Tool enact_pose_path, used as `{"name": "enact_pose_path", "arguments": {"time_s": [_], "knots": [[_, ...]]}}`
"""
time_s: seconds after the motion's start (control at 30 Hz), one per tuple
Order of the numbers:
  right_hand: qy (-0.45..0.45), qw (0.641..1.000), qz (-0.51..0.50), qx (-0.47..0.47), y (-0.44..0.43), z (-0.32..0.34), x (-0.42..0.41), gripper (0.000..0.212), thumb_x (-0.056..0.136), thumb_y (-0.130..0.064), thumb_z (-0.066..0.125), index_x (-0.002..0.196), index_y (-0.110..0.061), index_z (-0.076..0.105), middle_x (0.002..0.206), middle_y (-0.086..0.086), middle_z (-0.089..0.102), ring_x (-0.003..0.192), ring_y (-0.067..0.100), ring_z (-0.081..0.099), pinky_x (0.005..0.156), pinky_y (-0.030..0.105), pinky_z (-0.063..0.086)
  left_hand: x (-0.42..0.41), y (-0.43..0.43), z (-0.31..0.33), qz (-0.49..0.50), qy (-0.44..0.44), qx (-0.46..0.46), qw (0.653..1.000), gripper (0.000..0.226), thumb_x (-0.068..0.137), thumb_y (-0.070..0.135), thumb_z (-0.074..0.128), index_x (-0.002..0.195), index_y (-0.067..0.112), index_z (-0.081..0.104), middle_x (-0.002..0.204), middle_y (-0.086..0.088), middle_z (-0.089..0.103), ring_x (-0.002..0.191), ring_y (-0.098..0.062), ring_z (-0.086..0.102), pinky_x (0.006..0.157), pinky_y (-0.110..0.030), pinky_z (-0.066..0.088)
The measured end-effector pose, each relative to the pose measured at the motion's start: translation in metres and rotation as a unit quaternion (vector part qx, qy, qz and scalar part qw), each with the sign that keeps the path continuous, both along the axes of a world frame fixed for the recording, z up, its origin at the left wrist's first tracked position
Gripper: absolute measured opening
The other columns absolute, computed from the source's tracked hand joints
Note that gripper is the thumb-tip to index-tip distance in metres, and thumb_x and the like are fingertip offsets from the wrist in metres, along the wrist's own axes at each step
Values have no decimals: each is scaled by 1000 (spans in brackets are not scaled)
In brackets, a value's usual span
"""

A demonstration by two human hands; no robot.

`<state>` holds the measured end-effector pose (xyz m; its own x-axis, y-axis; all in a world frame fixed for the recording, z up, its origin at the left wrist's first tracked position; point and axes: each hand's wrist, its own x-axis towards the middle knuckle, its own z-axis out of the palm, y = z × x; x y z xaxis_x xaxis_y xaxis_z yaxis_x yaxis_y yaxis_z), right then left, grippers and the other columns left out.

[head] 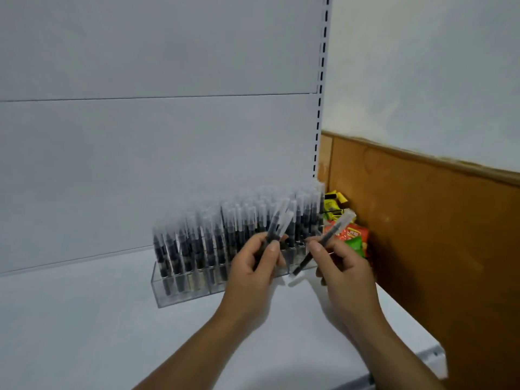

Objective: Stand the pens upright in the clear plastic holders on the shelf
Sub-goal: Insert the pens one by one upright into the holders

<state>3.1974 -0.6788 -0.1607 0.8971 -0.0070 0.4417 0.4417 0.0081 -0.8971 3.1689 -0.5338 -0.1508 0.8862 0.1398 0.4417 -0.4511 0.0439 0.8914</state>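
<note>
Clear plastic holders (166, 294) stand in a row on the white shelf (84, 319), packed with several upright black pens (197, 246) with frosted caps. My left hand (253, 268) grips a small bunch of pens (277, 223), caps tilted up and to the right, just in front of the holders. My right hand (340, 266) pinches a single pen (323, 243) between thumb and fingers; it slants from lower left to upper right, cap end up. The holders' right part is hidden behind my hands.
A white back panel (157, 150) rises behind the holders, with a slotted upright (320, 108) at its right edge. Colourful snack packets (354, 235) lie past the shelf end, beside a brown wooden wall panel (436, 235). The shelf's front rail (408, 364) runs at lower right.
</note>
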Motion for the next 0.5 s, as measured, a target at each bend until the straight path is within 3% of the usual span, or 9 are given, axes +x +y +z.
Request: {"name": "enact_pose_path", "arguments": {"time_s": [0.17,0.33,0.4,0.5], "knots": [[-21,998,-34,51,-1,8,9,8,88,-18,70,95,-21,67,75,9,54,65,15,47,53,20,42,4,18,-7,-17,5,29,999,25,93,22,52,98,-1,62,65,0,50,58,-7,44,55,-12,37],[-99,992,-71,-23,-5,26,28,3,93,-24,63,93,-21,65,75,14,56,67,34,50,56,43,45,3,26,-5,-19,0,59,998,17,97,12,48,99,2,62,67,-8,50,50,-1,41,52,-10,34],[-117,988,-79,-63,-5,29,39,6,93,-24,62,97,-21,66,74,5,60,69,30,54,58,47,47,3,27,-5,-16,2,68,998,17,98,11,48,100,4,63,68,-7,52,50,0,41,53,-10,35],[-124,981,-98,-115,-5,27,50,7,92,-26,64,98,-22,67,74,-6,64,66,10,56,59,39,48,3,28,-8,-15,4,73,997,17,99,13,48,100,4,63,67,0,54,51,1,43,54,-10,36]]}}
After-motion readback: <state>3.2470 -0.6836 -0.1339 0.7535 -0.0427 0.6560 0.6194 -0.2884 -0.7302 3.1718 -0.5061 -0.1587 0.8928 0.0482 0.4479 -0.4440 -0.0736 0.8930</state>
